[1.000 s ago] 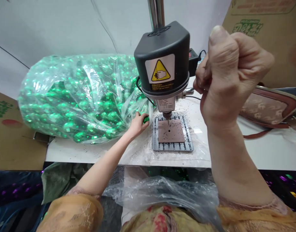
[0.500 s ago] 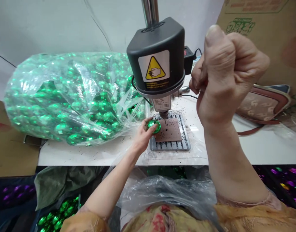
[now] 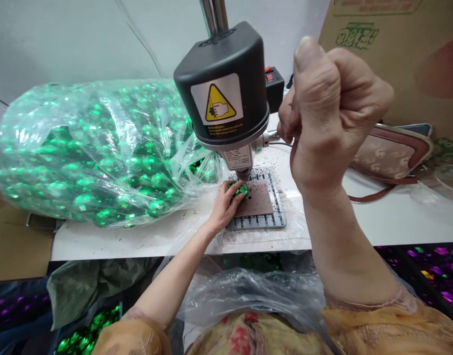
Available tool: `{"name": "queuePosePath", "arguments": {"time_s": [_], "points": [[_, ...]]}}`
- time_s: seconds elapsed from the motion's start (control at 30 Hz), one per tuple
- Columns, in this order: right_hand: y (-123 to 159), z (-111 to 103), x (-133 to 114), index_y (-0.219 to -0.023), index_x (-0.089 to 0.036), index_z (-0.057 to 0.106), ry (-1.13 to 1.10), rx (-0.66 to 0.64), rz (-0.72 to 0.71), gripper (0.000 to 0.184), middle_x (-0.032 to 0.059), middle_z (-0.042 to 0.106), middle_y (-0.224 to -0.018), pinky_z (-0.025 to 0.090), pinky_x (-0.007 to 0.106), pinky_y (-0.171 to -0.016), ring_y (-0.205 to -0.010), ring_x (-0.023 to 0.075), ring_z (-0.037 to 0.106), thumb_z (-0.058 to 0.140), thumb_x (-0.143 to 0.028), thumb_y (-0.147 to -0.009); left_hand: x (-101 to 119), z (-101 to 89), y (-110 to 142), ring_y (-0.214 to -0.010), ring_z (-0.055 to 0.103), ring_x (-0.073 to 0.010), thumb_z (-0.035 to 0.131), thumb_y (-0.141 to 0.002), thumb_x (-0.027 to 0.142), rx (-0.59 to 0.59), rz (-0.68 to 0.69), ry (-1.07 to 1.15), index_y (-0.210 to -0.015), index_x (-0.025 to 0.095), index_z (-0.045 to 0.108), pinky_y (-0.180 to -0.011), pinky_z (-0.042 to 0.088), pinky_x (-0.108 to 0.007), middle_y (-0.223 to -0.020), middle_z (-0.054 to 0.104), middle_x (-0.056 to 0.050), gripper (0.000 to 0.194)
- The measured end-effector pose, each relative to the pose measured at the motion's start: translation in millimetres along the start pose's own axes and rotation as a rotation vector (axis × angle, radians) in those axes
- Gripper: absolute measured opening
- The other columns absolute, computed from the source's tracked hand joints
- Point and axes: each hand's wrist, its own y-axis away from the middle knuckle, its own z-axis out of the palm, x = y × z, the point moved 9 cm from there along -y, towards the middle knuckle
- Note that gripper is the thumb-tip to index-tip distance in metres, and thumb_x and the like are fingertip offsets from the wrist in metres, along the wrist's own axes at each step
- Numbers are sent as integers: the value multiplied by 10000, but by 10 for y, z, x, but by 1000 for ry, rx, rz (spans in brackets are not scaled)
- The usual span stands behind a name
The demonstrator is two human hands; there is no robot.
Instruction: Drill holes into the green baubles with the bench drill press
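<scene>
My left hand (image 3: 225,206) pinches a shiny green faceted bauble (image 3: 242,189) just below the chuck (image 3: 243,173) of a small black drill press (image 3: 219,88). The bauble is over a brown board (image 3: 261,201) with a dark hole in it, which lies on the slotted metal base plate (image 3: 280,212). Whether the drill bit touches the bauble is hidden. High on the right, my right hand (image 3: 330,108) is closed in a fist at the end of the press's metal feed lever (image 3: 273,136); most of the grip is covered by the fingers.
A large clear bag (image 3: 89,153) of green baubles fills the table's left side. Dark shavings lie around the base. At the right are a patterned purse (image 3: 389,153) and a cardboard box (image 3: 400,64). Below the table edge sit green baubles (image 3: 87,330) and purple ones (image 3: 442,276).
My left hand has brought the bauble rightward, in under the chuck, and its fingers now cover more of it. My right hand keeps its grip on the lever. The whole view has shifted slightly.
</scene>
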Motion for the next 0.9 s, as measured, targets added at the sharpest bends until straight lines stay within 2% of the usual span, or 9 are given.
{"name": "queuePosePath", "arguments": {"time_s": [0.13, 0.3, 0.4, 0.5, 0.73, 0.9], "points": [[7, -15, 7, -552, -201, 256, -20, 9, 3, 605, -49, 241, -489, 197, 300, -456, -410, 47, 266, 521, -680, -809, -63, 45, 46, -1277, 511, -245, 410, -1034, 436, 36, -31, 23, -1430, 249, 489, -1114, 395, -431, -1333, 548, -112, 445], [18, -17, 17, -547, -194, 283, -5, -27, 71, 588, -41, 255, -509, 219, 286, -461, -434, 48, 294, 546, -653, -804, -157, 68, 92, -1245, 552, -272, 609, -933, 499, 81, -136, 147, -1399, 218, 470, -1093, 428, -445, -1320, 582, -123, 562], [17, -30, 5, -542, -193, 276, -16, -22, 67, 588, -39, 237, -515, 227, 277, -461, -432, 45, 296, 562, -639, -798, -178, 81, 61, -1196, 602, -263, 657, -896, 514, 92, -137, 287, -1358, 212, 495, -1051, 478, -423, -1277, 628, -113, 576], [17, -24, 1, -541, -190, 278, -32, -21, 48, 582, -46, 241, -509, 224, 264, -455, -419, 34, 310, 579, -615, -802, -188, 113, 23, -1173, 628, -271, 740, -829, 509, 57, -136, 328, -1298, 211, 550, -1034, 498, -423, -1234, 665, -101, 587], [22, -29, -14, -534, -189, 310, -50, -6, 39, 573, -57, 267, -491, 211, 263, -455, -407, 29, 321, 582, -606, -817, -123, 157, 5, -1155, 635, -265, 817, -755, 436, 23, -160, 364, -1243, 196, 584, -1028, 503, -419, -1222, 673, -102, 591], [7, -38, -7, -528, -193, 308, -72, 2, 31, 564, -55, 277, -484, 206, 267, -439, -401, 32, 324, 616, -566, -817, -22, 187, 18, -1139, 638, -247, 795, -785, 447, 15, -156, 370, -1237, 191, 601, -1014, 511, -391, -1226, 672, -103, 555]]}}
